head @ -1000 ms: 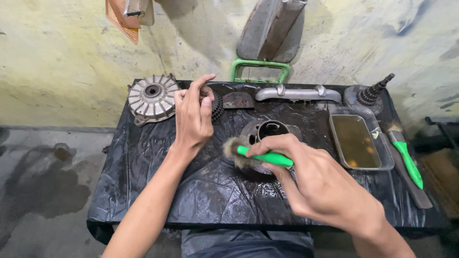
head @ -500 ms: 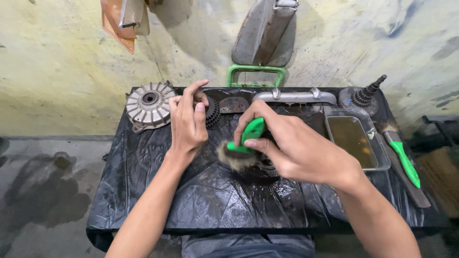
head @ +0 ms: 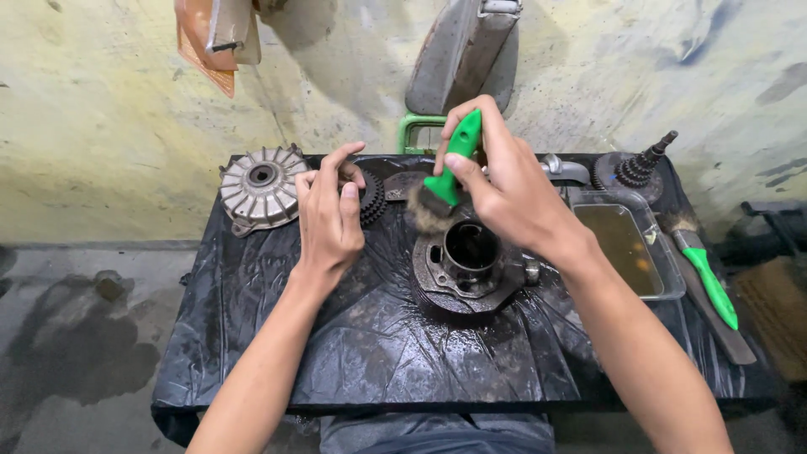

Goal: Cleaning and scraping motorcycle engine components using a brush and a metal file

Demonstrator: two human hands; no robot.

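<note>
My right hand [head: 503, 187] grips a green-handled brush [head: 447, 171] upright, bristles down just behind the rim of a dark, oily engine cylinder [head: 467, 266] that lies on the black plastic-covered table [head: 353, 353]. My left hand [head: 329, 217] hovers to the left of the cylinder with fingers loosely curled, its fingertips touching or nearly touching a dark toothed gear [head: 371, 197]. Nothing is held in it.
A finned silver hub [head: 259, 187] sits at the back left. A clear tray of brownish liquid [head: 626, 245], a second green-handled brush [head: 709, 284], a gear shaft [head: 637, 166] and a metal pipe [head: 566, 168] lie on the right. A green frame [head: 414, 128] stands behind the table.
My right hand has lifted the brush from lying low across the cylinder's left side to upright at its far rim. The left hand stays by the gear.
</note>
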